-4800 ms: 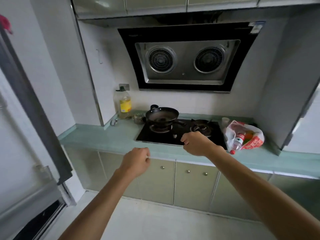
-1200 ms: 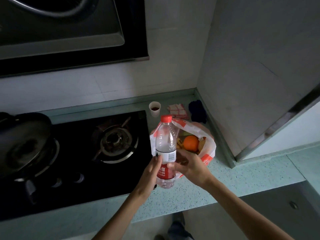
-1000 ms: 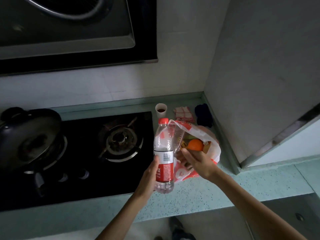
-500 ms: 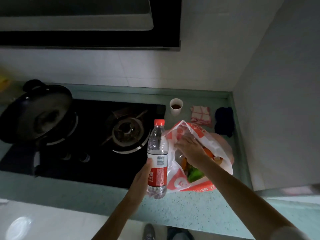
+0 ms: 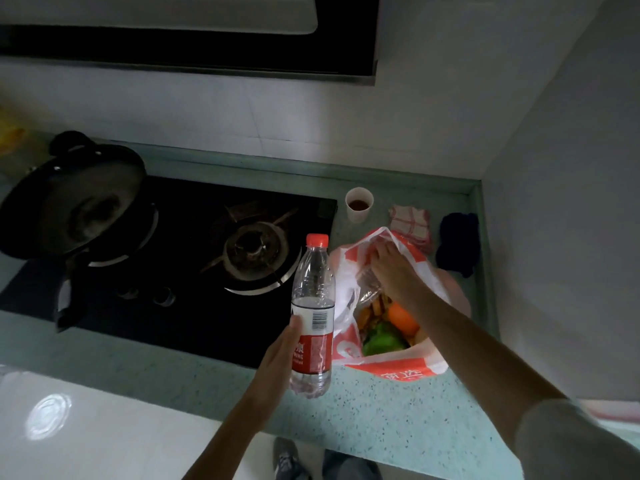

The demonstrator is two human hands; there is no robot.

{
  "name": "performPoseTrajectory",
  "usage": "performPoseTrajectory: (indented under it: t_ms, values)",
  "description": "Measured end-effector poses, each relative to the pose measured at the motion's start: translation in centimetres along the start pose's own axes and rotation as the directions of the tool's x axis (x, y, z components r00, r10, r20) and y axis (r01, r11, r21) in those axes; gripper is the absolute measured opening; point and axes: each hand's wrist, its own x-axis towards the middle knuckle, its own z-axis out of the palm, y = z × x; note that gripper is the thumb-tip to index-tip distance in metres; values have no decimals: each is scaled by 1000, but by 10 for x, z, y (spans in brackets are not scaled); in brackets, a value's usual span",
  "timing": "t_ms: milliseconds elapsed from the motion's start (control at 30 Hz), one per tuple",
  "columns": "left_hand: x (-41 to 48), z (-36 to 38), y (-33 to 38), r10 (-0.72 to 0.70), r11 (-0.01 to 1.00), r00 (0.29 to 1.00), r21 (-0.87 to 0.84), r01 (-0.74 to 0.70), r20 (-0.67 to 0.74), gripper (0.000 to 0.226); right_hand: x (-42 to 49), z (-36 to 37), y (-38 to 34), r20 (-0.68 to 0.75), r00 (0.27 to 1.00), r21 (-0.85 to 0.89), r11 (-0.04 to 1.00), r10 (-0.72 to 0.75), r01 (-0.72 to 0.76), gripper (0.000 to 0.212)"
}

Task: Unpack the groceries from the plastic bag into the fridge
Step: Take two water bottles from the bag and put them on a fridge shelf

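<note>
My left hand (image 5: 282, 351) grips a clear water bottle (image 5: 313, 306) with a red cap and red label, upright above the counter's front edge. To its right a white and red plastic bag (image 5: 398, 368) lies open on the green counter (image 5: 381, 420). An orange (image 5: 401, 318), something green (image 5: 382, 341) and other food show inside. My right hand (image 5: 391, 268) reaches into the bag's mouth at its far side; its fingertips are at the plastic and some clear wrapping, and I cannot tell whether they hold anything. The fridge is out of view.
A black gas hob (image 5: 207, 265) lies left of the bag, with a dark pan (image 5: 72, 202) on its left burner. Behind the bag stand a paper cup (image 5: 359, 204) of dark liquid, a checked cloth (image 5: 410, 225) and a dark cloth (image 5: 457, 242). A wall closes the right side.
My right hand has let go of the bottle and gone deeper into the bag, towards its far edge. My left hand still holds the bottle. The camera has tilted down.
</note>
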Motion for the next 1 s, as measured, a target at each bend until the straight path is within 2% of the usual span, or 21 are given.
performPoseTrajectory:
  t_ms: [167, 267, 367, 433, 533, 600, 700, 767, 800, 867, 933, 1000]
  values:
    - [-1, 2, 4, 34, 999, 999, 6, -34, 23, 43, 7, -10, 17, 114, 991, 98, 993, -75, 63, 64]
    - [0, 1, 6, 40, 999, 999, -1, -40, 32, 40, -3, -41, 20, 327, 940, 196, 980, -93, 29, 58]
    - [1, 1, 12, 49, 999, 998, 7, -49, 29, 37, -16, -72, 20, 512, 858, 226, 971, -46, -83, 74]
    - [2, 3, 19, 61, 998, 997, 21, -62, 42, 35, -29, -87, 19, 520, 854, 280, 948, -18, -150, 77]
    - [7, 3, 29, 62, 997, 997, 32, -63, 56, 36, -54, -112, 19, 466, 884, 389, 895, 13, -218, 69]
    - [8, 1, 34, 53, 998, 997, 38, -55, 50, 37, -77, -124, 21, 526, 845, 471, 795, 93, -381, 68]
    - [6, -2, 45, 54, 996, 997, 74, -58, 57, 46, -115, -127, 34, 631, 758, 502, 658, 164, -561, 89]
    - [1, -2, 55, 60, 996, 997, 65, -63, 42, 46, -139, -122, 44, 680, 723, 547, 575, 118, -608, 89]
    - [-3, -1, 61, 66, 996, 997, 57, -69, 41, 45, -150, -122, 45, 693, 718, 598, 498, 72, -628, 85]
    - [-8, 3, 69, 74, 996, 997, 39, -75, 25, 45, -170, -125, 40, 691, 722, 679, 323, 20, -659, 93]
    - [-16, 6, 77, 101, 994, 995, 27, -102, 8, 53, -188, -127, 33, 633, 773, 760, 212, -28, -615, 105]
    - [-26, 9, 81, 136, 991, 991, 5, -136, 9, 66, -206, -128, 24, 507, 861, 859, 107, -40, -501, 85]
